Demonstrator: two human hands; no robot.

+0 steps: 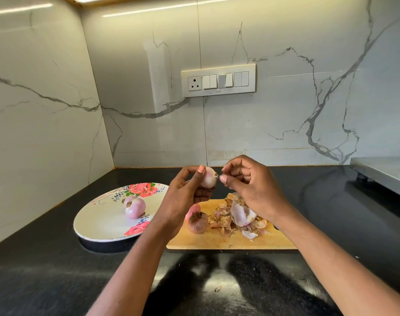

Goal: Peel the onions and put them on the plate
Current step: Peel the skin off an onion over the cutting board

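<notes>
So, left hand (183, 195) grips pale onion (209, 177), right hand (246, 185) pinches its tip; plate (96, 222) left of left hand w/ 2 peeled onions (135, 207).

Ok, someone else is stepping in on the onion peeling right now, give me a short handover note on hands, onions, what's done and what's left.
Left hand holds a nearly peeled onion above the cutting board.
Right hand pinches at that onion's tip, picking off the last skin.
Done: two peeled onions lie on the flowered plate, left of the board.
Left: finish the held onion and plate it; then peel the unpeeled onion lying on the board's left end, beside the pile of skins.
</notes>
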